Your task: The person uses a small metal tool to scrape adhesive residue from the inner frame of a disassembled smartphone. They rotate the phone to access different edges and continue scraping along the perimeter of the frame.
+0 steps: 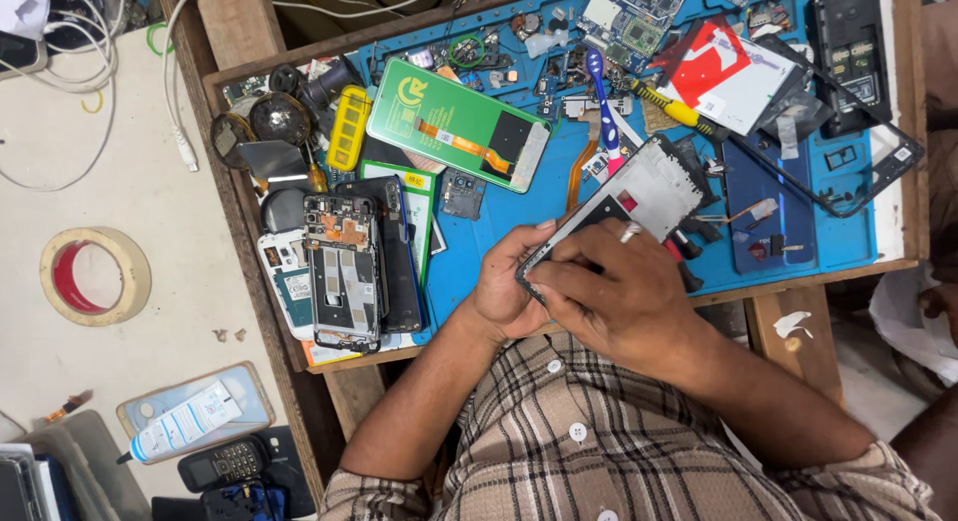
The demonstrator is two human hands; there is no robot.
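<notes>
Both my hands hold an opened phone frame [649, 187], silver inside with a dark edge, tilted above the blue work mat [499, 237]. My left hand [504, 291] grips its lower left corner from underneath. Over the near end of the frame lies my right hand [624, 291], fingers curled on the edge; a small white tip [631, 233] sticks out between them. What that tip belongs to is hidden by the fingers.
A green-backed screen panel [459, 122] lies mid-mat. A stack of opened phones [344, 266] sits at the left, a toothbrush [604, 107], a yellow-handled screwdriver [674, 107], circuit boards [634, 12] and a blue phone back [768, 217] around. A tape roll [95, 276] lies on the floor.
</notes>
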